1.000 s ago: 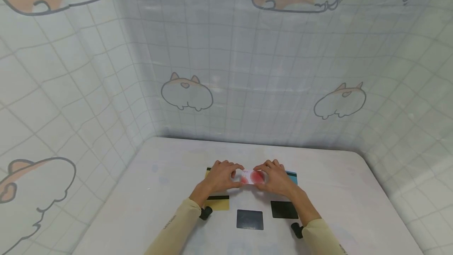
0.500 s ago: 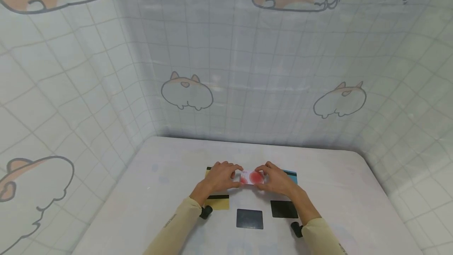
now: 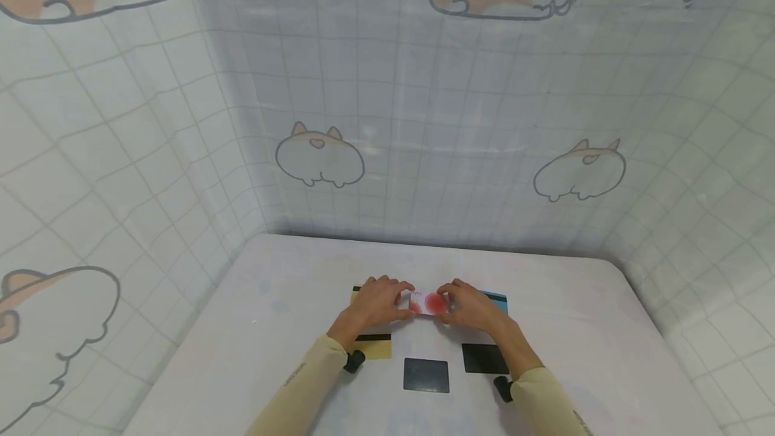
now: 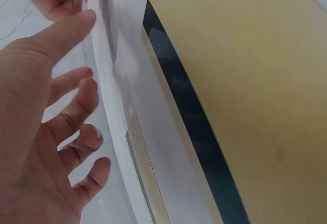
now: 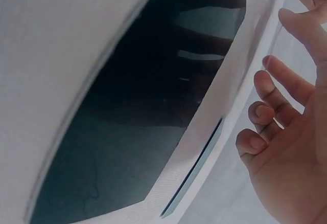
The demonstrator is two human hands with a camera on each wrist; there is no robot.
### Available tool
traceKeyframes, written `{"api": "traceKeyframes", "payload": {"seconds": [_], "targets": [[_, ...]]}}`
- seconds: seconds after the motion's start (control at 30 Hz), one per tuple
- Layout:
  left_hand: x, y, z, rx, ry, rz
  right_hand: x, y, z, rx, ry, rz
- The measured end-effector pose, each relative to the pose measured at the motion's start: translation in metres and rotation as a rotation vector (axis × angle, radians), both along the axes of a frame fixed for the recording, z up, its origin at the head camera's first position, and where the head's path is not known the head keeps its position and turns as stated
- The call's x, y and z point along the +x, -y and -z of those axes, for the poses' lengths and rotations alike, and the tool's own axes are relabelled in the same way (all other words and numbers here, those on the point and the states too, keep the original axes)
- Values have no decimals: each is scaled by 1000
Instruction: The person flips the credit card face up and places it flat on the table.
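Observation:
A small white card with red-pink round patches is held level between both hands in the head view, close over the white table. The left hand pinches its left end between thumb and index finger. At the other end, the right hand does the same. Beneath the left wrist lies a yellow card with a black stripe; beneath the right wrist, a black card. In the wrist views, the remaining fingers of the left hand and right hand are spread and bent.
A dark grey card lies nearest the person. Another yellow striped card and a blue striped card lie partly behind the hands. Cloth with dog drawings walls the table at the back and sides.
The pinched card and the right hand have shifted slightly left. The right hand's fingers have drawn closer together. The cards on the table stay in place.

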State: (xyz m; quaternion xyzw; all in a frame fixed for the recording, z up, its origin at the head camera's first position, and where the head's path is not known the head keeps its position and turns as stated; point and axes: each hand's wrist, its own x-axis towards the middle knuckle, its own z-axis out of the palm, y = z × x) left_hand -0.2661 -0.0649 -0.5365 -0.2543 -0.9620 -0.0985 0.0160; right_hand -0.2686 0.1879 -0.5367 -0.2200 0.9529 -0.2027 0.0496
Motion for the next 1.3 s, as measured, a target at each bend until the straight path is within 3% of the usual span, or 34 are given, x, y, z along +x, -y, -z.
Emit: {"api": "traceKeyframes", "payload": {"seconds": [0.53, 0.8, 1.03, 1.3], "targets": [[0, -7, 7, -82, 10, -49, -2, 4, 4, 68, -16, 21], [2, -5, 5, -51, 48, -59, -3, 3, 3, 11, 22, 22], [3, -5, 2, 35, 118, -65, 0, 2, 0, -25, 77, 56], [1, -6, 5, 43, 133, -87, 0, 0, -3, -26, 129, 86]]}}
